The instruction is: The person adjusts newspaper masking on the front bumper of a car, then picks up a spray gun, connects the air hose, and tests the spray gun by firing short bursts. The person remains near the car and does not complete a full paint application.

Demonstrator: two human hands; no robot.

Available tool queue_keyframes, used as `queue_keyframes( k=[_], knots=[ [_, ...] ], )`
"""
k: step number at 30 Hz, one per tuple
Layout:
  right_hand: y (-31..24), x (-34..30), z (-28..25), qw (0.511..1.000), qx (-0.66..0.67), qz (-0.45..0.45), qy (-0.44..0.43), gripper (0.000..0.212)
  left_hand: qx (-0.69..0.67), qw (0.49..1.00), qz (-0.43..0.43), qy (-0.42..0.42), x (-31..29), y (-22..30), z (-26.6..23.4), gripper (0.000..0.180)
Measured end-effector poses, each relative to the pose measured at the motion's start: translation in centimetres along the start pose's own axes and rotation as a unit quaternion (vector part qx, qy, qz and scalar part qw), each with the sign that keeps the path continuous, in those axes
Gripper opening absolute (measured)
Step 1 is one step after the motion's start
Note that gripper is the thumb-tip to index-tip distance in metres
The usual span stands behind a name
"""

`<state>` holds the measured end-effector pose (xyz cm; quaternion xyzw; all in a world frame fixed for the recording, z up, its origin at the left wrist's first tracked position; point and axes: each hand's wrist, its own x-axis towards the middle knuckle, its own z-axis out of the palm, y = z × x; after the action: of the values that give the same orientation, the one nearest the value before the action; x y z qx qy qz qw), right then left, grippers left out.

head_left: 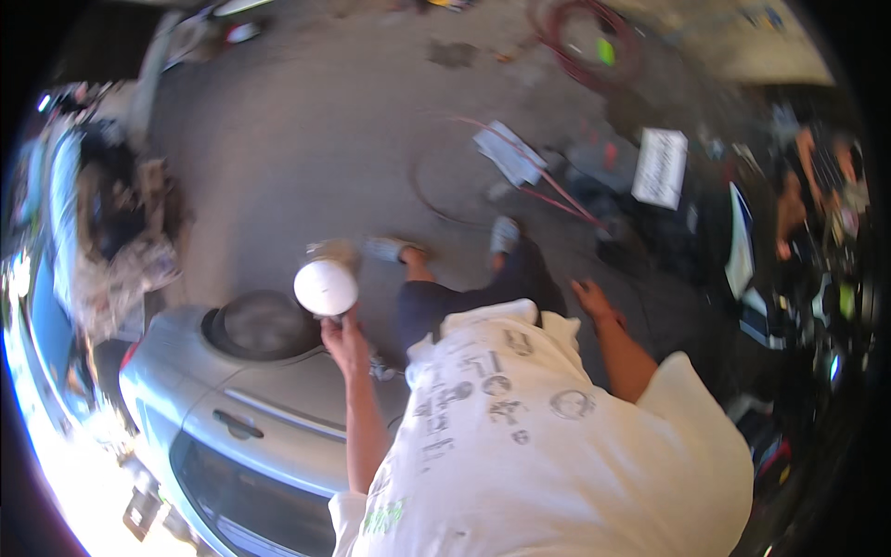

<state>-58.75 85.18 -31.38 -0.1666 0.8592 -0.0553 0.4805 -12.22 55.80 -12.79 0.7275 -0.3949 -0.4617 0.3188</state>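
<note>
In front of my body on the left, my left hand [345, 345] is closed around the underside of a container with a round white top [326, 287]. A tan part shows just behind the white top, and the rest of it is hidden. The hand is above the side of a silver car [297, 388], close to its dark wheel [262, 325]. My right hand [596, 302] hangs low at my right side, beside my dark shorts. Its fingers are loosely apart, and nothing shows in them.
A coiled red hose [587, 42] lies on the concrete floor [306, 130], with a line trailing toward my right. Nearby are folded papers [510, 154] and a printed sheet [661, 167]. Blurred clutter fills the right side. A car part-covered in plastic sheeting [125, 278] stands at left.
</note>
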Motion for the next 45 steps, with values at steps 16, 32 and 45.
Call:
queue_keyframes(
  k=[16,32,45],
  knots=[
    [-40.7,-1.5,15.4,0.966,0.041,-0.247,-0.061,0.053,-0.074,0.996,0.015,0.042,17.0,3.5,-22.1,0.036],
    [-56.7,5.5,21.8,0.969,-0.211,-0.114,-0.058,0.064,0.144,0.971,-0.135,0.137,36.0,1.9,-32.0,0.033],
    [-115.9,11.3,25.6,0.927,-0.072,-0.364,-0.064,0.05,0.118,0.883,-0.375,0.256,48.2,-7.8,-35.1,0.03]
  ],
)
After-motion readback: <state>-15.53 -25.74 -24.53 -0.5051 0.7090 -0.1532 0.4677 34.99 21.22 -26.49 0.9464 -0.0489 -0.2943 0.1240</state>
